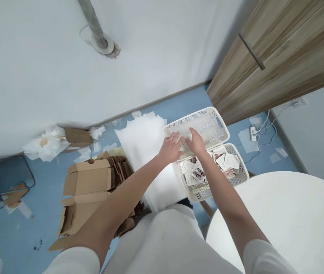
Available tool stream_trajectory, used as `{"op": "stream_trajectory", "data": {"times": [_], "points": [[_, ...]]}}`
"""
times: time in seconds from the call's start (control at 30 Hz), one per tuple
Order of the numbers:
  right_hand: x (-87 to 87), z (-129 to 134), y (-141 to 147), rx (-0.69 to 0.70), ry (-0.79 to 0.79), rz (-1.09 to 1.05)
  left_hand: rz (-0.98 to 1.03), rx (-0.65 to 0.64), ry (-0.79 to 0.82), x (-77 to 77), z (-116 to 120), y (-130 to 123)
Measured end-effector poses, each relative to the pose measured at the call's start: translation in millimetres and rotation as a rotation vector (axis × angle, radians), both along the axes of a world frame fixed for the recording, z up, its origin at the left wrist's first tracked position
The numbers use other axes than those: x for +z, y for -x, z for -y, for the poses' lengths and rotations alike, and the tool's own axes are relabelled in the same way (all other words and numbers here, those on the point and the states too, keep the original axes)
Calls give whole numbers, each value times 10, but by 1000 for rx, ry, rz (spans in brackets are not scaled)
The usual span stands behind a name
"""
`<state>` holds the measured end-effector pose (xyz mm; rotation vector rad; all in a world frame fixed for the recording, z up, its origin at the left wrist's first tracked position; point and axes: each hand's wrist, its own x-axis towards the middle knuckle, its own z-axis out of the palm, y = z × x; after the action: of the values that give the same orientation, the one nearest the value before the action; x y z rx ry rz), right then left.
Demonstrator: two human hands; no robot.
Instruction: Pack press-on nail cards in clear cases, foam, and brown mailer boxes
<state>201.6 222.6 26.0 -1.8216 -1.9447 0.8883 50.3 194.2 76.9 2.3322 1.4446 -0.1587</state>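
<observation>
My left hand [171, 148] is over the left end of a white perforated basket [224, 128], its fingers spread. A few centimetres to the right, my right hand [196, 144] reaches into the same basket with thumb and fingers apart. Clear plastic pieces [207, 125] lie in rows inside; their exact kind is hard to make out. Nothing shows plainly in either hand. Nearer to me stands a second white basket [245, 178], holding printed cards [228, 161] and small packs with dark round items [199, 174], partly hidden by my right forearm.
White foam sheets [143, 135] are stacked left of the baskets. Flattened cardboard boxes [91, 179] stand further left. A round white table [287, 217] is at right, a wooden cabinet [276, 53] behind. A power strip [253, 134] with cables and paper scraps [46, 144] lie on the floor.
</observation>
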Motion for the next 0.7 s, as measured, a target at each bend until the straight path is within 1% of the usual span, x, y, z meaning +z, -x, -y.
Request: {"op": "stream_trajectory", "data": {"times": [0.17, 0.3, 0.4, 0.53, 0.63, 0.7], "points": [[-163, -112, 51, -28, 22, 63, 4, 10, 78, -193, -201, -161], [-218, -125, 92, -50, 40, 96, -3, 19, 148, -294, -223, -194], [-214, -135, 119, -81, 77, 103, -19, 25, 177, -332, -221, -189], [-114, -109, 115, -78, 144, 177, -13, 11, 196, -356, -239, -160], [37, 1, 94, -45, 119, 225, 13, 13, 179, -330, -198, -130], [168, 119, 86, -57, 74, 229, 36, 24, 166, -276, -115, -108]]}}
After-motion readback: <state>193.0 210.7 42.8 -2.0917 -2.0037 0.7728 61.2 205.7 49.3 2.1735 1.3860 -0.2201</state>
